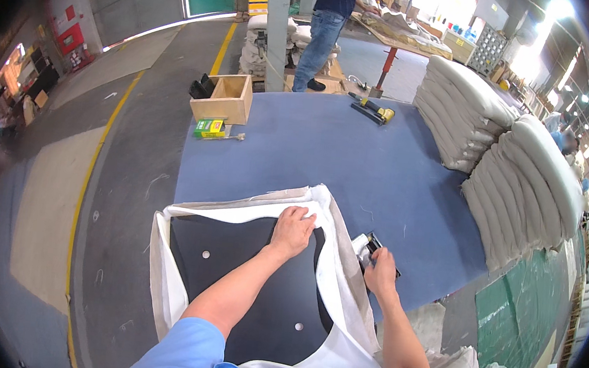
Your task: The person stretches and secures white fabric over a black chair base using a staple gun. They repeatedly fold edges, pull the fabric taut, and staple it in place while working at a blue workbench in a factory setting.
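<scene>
Right hand (pixel 382 272) clamped on black-and-silver tool (pixel 374 243), long axis slanting forward-left; leftward of grip, left hand (pixel 293 233) touches white padding (pixel 331 275), pinch undetermined.

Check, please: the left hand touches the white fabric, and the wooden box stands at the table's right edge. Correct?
No: in the head view, the wooden box stands at the left edge of the table. The left hand touches the white fabric.

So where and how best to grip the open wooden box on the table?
Probably grip the wooden box by the rim of its right wall, from above and the right: the open top exposes that edge, while black objects stick up at the left and a green-and-yellow carton lies in front.
</scene>
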Demonstrator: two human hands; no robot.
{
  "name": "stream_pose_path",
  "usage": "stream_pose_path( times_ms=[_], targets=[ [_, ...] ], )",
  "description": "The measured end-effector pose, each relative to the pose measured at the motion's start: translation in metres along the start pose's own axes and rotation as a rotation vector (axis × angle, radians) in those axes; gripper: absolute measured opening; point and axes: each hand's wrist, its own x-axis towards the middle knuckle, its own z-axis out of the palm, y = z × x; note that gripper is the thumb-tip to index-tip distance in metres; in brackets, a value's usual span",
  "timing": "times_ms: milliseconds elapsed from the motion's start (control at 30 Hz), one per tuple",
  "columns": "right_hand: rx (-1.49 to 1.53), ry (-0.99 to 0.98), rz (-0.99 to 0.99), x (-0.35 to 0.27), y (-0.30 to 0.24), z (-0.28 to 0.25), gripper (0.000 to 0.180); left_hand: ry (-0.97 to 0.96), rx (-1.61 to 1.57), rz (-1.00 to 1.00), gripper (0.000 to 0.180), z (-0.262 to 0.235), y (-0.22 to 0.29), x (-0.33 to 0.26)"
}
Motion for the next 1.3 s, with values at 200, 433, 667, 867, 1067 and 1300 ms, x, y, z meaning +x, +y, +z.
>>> stream_pose_path(
  times_ms=[200, 433, 667, 867, 1067, 1300],
  targets=[
    [-0.121, -0.096, -0.029, -0.004, -0.005, 0.014, 0.037, -0.074, 0.124, -0.042, 0.041, 0.000, 0.010, -0.013],
    [-0.077, -0.095, 0.194, 0.032, -0.035, -0.031, 0.054, -0.037, 0.144, -0.039, 0.037, 0.000, 0.004, -0.024],
    [0.427, -0.519, 0.108, 0.087, -0.092, -0.057, 0.036, -0.035, 0.077, -0.022, 0.034, 0.001, 0.012, -0.018],
    [0.444, -0.689, 0.010, 0.109, -0.141, -0.034, 0.025, -0.045, 0.041, -0.060, 0.031, -0.001, 0.006, -0.018],
    [0.320, -0.727, -0.008, 0.113, -0.138, -0.015, 0.031, -0.025, 0.036, -0.055, 0.031, -0.004, 0.005, -0.020],
    [0.260, -0.666, -0.130, 0.100, -0.146, -0.010, 0.046, -0.052, 0.072, -0.087, 0.030, -0.008, 0.005, -0.023]
  ],
)
